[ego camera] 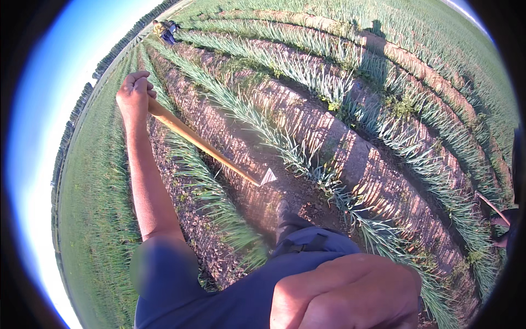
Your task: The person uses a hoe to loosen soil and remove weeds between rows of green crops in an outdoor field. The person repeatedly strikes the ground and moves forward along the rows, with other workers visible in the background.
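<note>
My left arm reaches out ahead, and my left hand (135, 92) is wrapped around the upper end of a wooden hoe handle (203, 146). The pale metal hoe blade (269, 177) rests at the soil of the furrow (250, 209), between two rows of onion-like plants, a short way ahead of my shoe (282, 207). Close to the camera, at the bottom, is my right hand (347, 292), with its back toward me. Its fingers are mostly out of sight, so whether it holds anything cannot be made out.
Green onion-like rows (263, 131) run along both sides of the furrow, with soil ridges (353, 160) to the right. Far ahead, a person (164, 32) is bent low among the rows. At the right rim, another person's hand (499, 240) is beside a thin shaft (491, 207).
</note>
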`<action>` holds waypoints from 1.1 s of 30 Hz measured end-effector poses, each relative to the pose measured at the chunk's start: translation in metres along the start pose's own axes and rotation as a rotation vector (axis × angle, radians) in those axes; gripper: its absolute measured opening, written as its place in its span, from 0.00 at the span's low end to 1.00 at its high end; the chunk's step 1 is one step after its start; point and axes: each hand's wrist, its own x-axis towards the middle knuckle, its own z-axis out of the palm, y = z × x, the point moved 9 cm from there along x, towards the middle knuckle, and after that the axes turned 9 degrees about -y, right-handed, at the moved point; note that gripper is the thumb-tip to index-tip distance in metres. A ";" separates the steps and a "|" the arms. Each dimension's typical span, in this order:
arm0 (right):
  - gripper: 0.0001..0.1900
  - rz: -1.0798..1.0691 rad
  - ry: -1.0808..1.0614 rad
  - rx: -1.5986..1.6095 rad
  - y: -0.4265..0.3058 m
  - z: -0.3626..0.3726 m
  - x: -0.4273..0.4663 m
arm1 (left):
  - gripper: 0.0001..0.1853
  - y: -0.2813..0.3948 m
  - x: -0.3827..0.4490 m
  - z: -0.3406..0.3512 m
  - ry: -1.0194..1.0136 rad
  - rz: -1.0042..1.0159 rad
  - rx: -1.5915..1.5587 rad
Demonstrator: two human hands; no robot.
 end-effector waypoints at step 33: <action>0.17 -0.475 -0.440 0.510 -0.011 -0.020 -0.043 | 0.14 -0.067 0.080 0.018 -0.161 0.089 0.057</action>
